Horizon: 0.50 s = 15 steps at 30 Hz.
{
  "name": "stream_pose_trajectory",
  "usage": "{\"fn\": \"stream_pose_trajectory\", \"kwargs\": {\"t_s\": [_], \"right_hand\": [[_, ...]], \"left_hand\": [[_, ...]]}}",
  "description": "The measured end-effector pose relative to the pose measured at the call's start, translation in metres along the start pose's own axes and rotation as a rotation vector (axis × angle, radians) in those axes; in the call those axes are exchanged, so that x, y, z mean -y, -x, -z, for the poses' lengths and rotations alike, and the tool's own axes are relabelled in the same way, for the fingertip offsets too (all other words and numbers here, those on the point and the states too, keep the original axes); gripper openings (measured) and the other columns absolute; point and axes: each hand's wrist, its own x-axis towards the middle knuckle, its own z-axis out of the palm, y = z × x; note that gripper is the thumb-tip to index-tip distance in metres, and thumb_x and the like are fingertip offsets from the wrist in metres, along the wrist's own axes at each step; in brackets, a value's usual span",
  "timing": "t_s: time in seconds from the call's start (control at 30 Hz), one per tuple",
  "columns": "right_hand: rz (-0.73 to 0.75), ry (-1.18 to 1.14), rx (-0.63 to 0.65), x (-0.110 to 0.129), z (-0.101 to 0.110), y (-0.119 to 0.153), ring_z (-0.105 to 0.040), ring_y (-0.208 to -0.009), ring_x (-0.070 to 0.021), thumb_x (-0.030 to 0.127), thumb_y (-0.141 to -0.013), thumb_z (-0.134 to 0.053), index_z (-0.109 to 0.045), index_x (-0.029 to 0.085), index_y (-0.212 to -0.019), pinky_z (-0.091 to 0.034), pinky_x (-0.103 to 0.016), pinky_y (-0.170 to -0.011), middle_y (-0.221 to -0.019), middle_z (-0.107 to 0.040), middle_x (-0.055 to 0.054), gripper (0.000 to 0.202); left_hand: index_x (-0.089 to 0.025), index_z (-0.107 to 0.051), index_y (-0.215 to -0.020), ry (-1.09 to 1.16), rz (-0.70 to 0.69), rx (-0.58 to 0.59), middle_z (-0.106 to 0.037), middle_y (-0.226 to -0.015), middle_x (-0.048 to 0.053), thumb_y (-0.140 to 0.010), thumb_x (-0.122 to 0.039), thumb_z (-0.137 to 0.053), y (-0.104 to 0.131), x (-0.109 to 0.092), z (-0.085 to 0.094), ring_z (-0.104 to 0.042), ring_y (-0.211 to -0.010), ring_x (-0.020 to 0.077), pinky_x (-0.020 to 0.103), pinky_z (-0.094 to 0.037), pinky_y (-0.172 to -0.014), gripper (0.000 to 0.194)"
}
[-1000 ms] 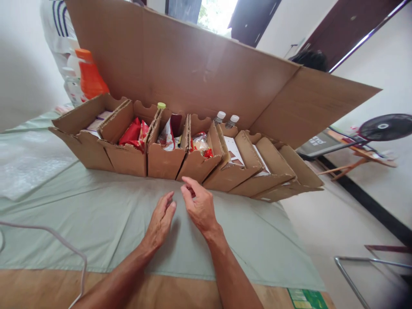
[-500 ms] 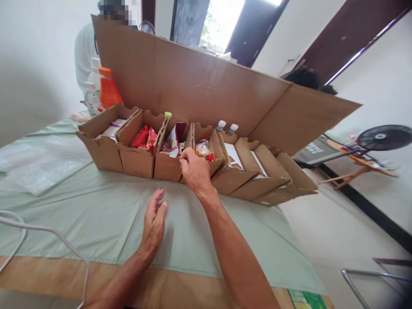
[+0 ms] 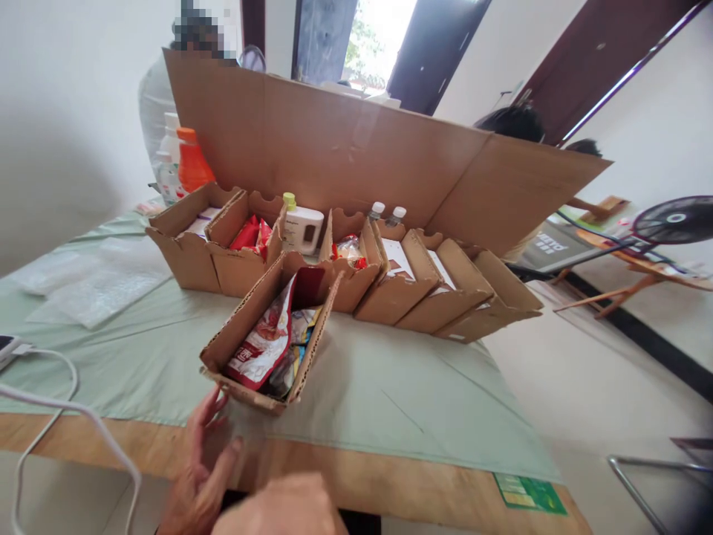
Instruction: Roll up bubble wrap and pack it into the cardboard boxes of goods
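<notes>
The narrow brown cardboard tray of snack packets (image 3: 267, 338) has been drawn out of the row of cardboard trays (image 3: 345, 260), now near the table edge. Left hand (image 3: 203, 468) open, fingertips touching it; right hand (image 3: 281, 509): grip cannot be told

Readable text: almost none.
Red-and-white snack bag (image 3: 261, 348) in the pulled-out cardboard tray (image 3: 231, 343) has white characters on its red lower end, too small to read. Dark board (image 3: 549, 247) on the floor at right carries white letters, seen upside down, not legible. Green sticker (image 3: 530, 494) on the worktop edge has print, too blurred. Bottle labels behind the trays unreadable.
</notes>
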Motion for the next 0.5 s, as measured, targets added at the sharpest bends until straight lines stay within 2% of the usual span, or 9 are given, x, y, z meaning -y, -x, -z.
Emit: {"fn": "stream_pose_trajectory", "kwargs": {"t_s": [0.07, 0.1, 0.2, 0.23, 0.27, 0.37, 0.43, 0.5], "right_hand": [[-0.046, -0.013, -0.069, -0.01, 0.012, 0.003, -0.07, -0.06, -0.0212, 0.037, -0.094, -0.053, -0.073, 0.036, -0.094, -0.058, -0.035, -0.056, -0.067, -0.07, 0.001, 0.019], [-0.087, -0.026, -0.145, -0.022, 0.02, -0.003, -0.071, -0.066, -0.0213, 0.036, -0.095, -0.051, -0.072, 0.034, -0.098, -0.06, -0.036, -0.061, -0.072, -0.072, -0.001, 0.021], [-0.284, -0.128, -0.428, -0.079, 0.038, -0.047, -0.073, -0.088, -0.0215, 0.033, -0.092, -0.052, -0.068, 0.022, -0.108, -0.06, -0.038, -0.079, -0.097, -0.077, -0.01, 0.024], [-0.326, -0.175, -0.422, -0.1, 0.039, -0.065, -0.072, -0.097, -0.0225, 0.034, -0.088, -0.056, -0.066, 0.021, -0.111, -0.059, -0.04, -0.085, -0.108, -0.076, -0.012, 0.028], [-0.355, -0.214, -0.363, -0.121, 0.038, -0.083, -0.071, -0.105, -0.0238, 0.034, -0.083, -0.058, -0.064, 0.019, -0.113, -0.057, -0.043, -0.091, -0.116, -0.074, -0.014, 0.033], [-0.345, -0.261, -0.247, -0.164, 0.021, -0.12, -0.07, -0.109, -0.0251, 0.028, -0.071, -0.061, -0.066, 0.019, -0.109, -0.055, -0.045, -0.097, -0.115, -0.075, -0.013, 0.039], [-0.316, -0.296, -0.169, -0.175, 0.01, -0.126, -0.071, -0.106, -0.0236, 0.028, -0.069, -0.062, -0.067, 0.02, -0.107, -0.056, -0.041, -0.093, -0.11, -0.077, -0.009, 0.039], [-0.3, -0.319, -0.123, -0.176, 0.006, -0.117, -0.072, -0.102, -0.0223, 0.029, -0.071, -0.063, -0.067, 0.021, -0.107, -0.058, -0.037, -0.087, -0.106, -0.078, -0.006, 0.037]], "left_hand": [[-0.029, -0.04, -0.153, -0.06, 0.019, -0.032, -0.052, -0.152, 0.012, -0.086, -0.063, -0.06, 0.009, -0.001, 0.013, -0.06, -0.125, 0.0344, 0.053, -0.048, -0.11, 0.078], [-0.029, -0.039, -0.153, -0.085, 0.01, -0.038, -0.051, -0.153, 0.011, -0.087, -0.062, -0.06, 0.012, -0.004, 0.018, -0.059, -0.126, 0.0344, 0.054, -0.046, -0.111, 0.077], [-0.029, -0.039, -0.153, -0.108, -0.081, 0.0, -0.051, -0.153, 0.011, -0.091, -0.055, -0.058, 0.02, -0.015, 0.019, -0.054, -0.133, 0.0341, 0.053, -0.043, -0.114, 0.071], [-0.029, -0.039, -0.154, -0.094, -0.105, 0.02, -0.05, -0.154, 0.011, -0.092, -0.053, -0.058, 0.023, -0.018, 0.014, -0.052, -0.135, 0.0338, 0.052, -0.044, -0.114, 0.069], [-0.028, -0.038, -0.154, -0.07, -0.115, 0.04, -0.05, -0.154, 0.012, -0.093, -0.051, -0.057, 0.025, -0.021, 0.009, -0.052, -0.136, 0.0335, 0.05, -0.046, -0.112, 0.067], [-0.025, -0.036, -0.155, 0.003, -0.1, 0.087, -0.048, -0.154, 0.015, -0.094, -0.05, -0.055, 0.032, -0.024, -0.012, -0.053, -0.137, 0.0347, 0.048, -0.052, -0.107, 0.068], [-0.024, -0.034, -0.156, 0.023, -0.103, 0.099, -0.045, -0.156, 0.016, -0.093, -0.049, -0.055, 0.034, -0.025, -0.022, -0.053, -0.137, 0.0362, 0.049, -0.053, -0.105, 0.071], [-0.025, -0.029, -0.158, -0.008, -0.11, 0.088, -0.043, -0.157, 0.016, -0.093, -0.048, -0.056, 0.035, -0.025, -0.024, -0.054, -0.137, 0.0364, 0.05, -0.052, -0.106, 0.074]]}}
